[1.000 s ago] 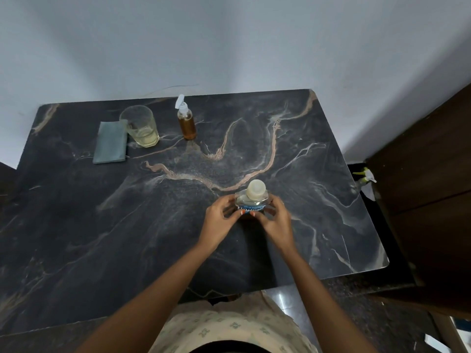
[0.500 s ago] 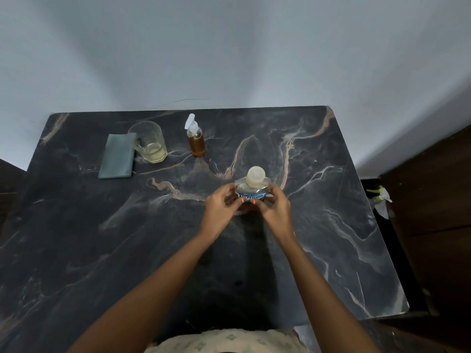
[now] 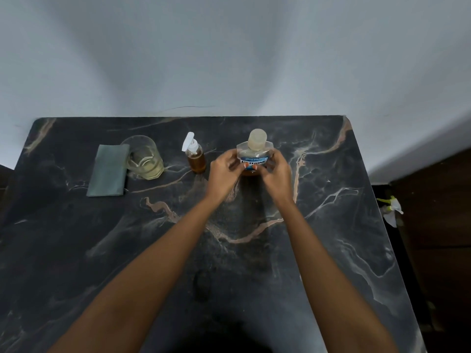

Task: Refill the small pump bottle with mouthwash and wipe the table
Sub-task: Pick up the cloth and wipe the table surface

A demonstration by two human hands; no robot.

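A clear mouthwash bottle (image 3: pixel 254 151) with a pale cap and a blue label stands upright on the dark marble table (image 3: pixel 76 250), towards the back. My left hand (image 3: pixel 224 174) grips its left side and my right hand (image 3: pixel 276 174) grips its right side. Just left of it stands the small pump bottle (image 3: pixel 195 156), amber liquid inside, white pump head on top. Further left a folded grey-green cloth (image 3: pixel 108 170) lies flat beside a glass.
A clear glass (image 3: pixel 144 157) holding a little yellowish liquid stands between the cloth and the pump bottle. A white wall runs behind the table. Dark wooden furniture (image 3: pixel 438 225) stands to the right, with a small white and green object (image 3: pixel 391 207) in the gap.
Both hands have carried the mouthwash bottle away from me towards the back of the table, so it now stands just right of the pump bottle. The camera view has tilted up.
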